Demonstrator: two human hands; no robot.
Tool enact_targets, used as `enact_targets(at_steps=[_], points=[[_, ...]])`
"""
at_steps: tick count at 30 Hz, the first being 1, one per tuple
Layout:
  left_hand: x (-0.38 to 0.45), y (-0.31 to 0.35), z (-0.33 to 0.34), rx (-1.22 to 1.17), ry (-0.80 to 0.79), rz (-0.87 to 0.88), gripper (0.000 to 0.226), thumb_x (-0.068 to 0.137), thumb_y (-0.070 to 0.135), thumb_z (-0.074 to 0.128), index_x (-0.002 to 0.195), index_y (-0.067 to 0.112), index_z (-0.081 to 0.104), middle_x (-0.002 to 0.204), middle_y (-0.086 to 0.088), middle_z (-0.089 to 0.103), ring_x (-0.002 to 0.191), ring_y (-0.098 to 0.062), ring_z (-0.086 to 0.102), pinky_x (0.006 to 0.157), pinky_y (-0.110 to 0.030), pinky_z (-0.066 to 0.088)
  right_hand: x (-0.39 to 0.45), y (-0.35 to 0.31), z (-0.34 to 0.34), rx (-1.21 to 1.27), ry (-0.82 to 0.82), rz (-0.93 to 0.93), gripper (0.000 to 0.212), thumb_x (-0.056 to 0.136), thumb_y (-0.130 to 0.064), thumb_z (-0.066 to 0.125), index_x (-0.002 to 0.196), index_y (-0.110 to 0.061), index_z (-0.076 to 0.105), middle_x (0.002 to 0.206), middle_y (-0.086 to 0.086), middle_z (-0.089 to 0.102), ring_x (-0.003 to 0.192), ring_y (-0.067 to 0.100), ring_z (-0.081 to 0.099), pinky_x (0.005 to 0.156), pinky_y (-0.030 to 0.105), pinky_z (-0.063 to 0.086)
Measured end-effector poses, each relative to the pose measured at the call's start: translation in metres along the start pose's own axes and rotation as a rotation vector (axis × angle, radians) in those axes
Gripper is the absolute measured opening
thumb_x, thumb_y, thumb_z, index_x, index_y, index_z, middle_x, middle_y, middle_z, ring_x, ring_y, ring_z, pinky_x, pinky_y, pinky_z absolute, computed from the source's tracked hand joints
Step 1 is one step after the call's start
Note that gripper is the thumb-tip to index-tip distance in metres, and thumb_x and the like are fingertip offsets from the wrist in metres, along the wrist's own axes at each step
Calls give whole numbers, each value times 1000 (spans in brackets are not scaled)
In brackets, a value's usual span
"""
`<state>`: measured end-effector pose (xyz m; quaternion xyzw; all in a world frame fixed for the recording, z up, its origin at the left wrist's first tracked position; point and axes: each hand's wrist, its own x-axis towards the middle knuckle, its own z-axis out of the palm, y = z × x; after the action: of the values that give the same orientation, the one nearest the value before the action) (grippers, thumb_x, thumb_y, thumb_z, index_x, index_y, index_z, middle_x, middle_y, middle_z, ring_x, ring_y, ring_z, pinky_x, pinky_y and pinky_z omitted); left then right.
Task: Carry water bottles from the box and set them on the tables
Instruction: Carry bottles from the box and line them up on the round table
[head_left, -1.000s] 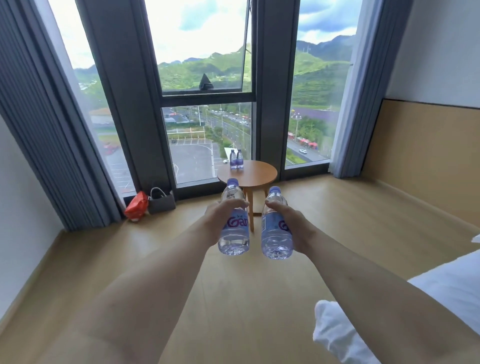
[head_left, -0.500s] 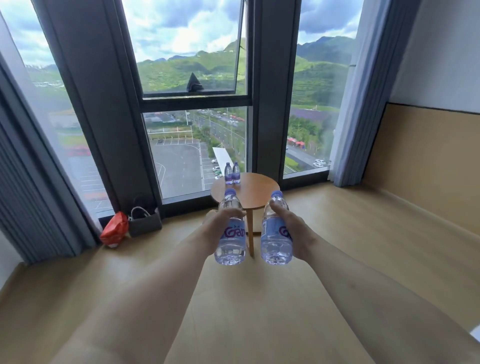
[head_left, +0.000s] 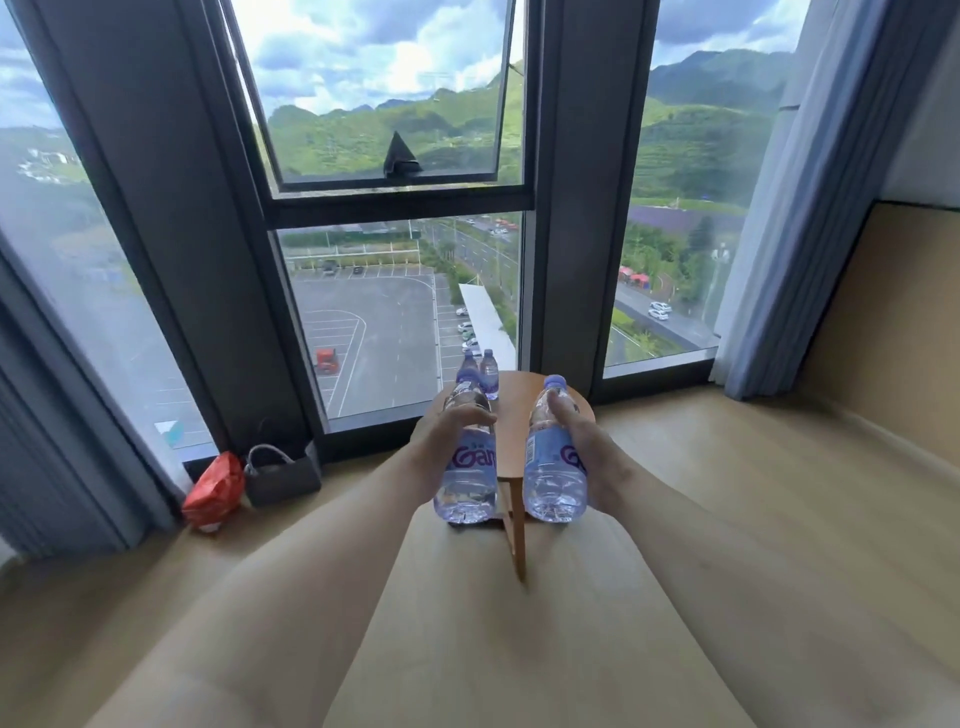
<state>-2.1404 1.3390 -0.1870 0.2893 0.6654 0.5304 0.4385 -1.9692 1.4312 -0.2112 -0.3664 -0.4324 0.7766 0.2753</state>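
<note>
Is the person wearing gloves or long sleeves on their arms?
No. Both forearms are bare right up to the bottom of the picture, with no sleeve showing. The left hand and right hand have no gloves. No watch, bracelet or ring shows.

Round table (head_left: 582, 410): top mostly hidden behind the two held bottles and both hands; only one leg shows.
Two small bottles (head_left: 483, 371) at the table's far edge: labels too small to read, the left one half covered.
Left-hand bottle (head_left: 467, 483): label word cut short by the left hand (head_left: 452, 441).
Both arms: cut off by the bottom edge.
</note>
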Motion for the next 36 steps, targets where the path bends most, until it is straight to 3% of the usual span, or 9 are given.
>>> enact_targets(at_steps=[4,8,14,17,18,25,29,34,36], points=[[69,14,11,23,-19,-27,42,77,22,76,116,18,63,82,-8,79,64,-21,76,50,-25,56,69,-19,-14,-9,6,16,62,94,-60,61,132,-11,56,101,17,71,83,29,72,84,43,59],[149,19,26,49,-21,-35,58,69,35,80,123,21,63,106,-15,77,93,-35,76,88,-45,62,142,-33,-31,-16,14,-14,57,95,-55,62,135,-15,56,129,24,67,117,42,67,106,59,49],[289,27,35,20,-137,-22,83,60,57,90,132,30,60,114,-15,76,101,-38,75,99,-57,55,263,-62,-57,-38,85,16,52,92,-52,68,130,-17,59,125,21,71,114,39,69,106,57,50],[361,41,42,-60,-187,-48,76,77,65,80,144,40,51,140,-14,63,125,-38,63,108,-55,49,323,-84,-67,-57,149,15,54,90,-48,70,132,-15,59,123,21,72,108,38,71,101,53,54],[384,46,45,-62,-184,-62,78,78,65,78,145,38,51,145,-14,59,129,-38,61,107,-54,50,343,-93,-69,-74,164,25,53,91,-46,70,132,-14,59,122,21,72,103,37,72,97,50,57],[512,61,53,26,-205,-150,67,80,40,83,134,14,53,104,-23,76,88,-38,77,86,-52,62,458,-121,-89,-286,255,30,47,86,-45,75,123,-17,65,101,6,80,86,25,78,67,36,62],[570,45,52,41,-166,-217,57,76,26,86,125,10,61,97,-18,78,87,-35,78,83,-52,63,519,-116,-105,-332,301,61,52,85,-46,79,125,-19,59,110,9,77,101,31,75,90,52,61],[636,15,56,112,-105,-305,34,72,13,85,102,11,69,102,-13,77,89,-25,75,74,-35,59,597,-106,-129,-447,277,164,51,83,-45,81,121,-20,58,116,5,72,107,27,71,87,46,57],[661,3,60,127,-72,-319,41,64,9,86,100,12,67,100,-9,74,89,-24,72,81,-36,57,631,-103,-140,-544,230,173,47,80,-39,85,115,-20,59,112,1,71,103,23,71,78,37,55]])
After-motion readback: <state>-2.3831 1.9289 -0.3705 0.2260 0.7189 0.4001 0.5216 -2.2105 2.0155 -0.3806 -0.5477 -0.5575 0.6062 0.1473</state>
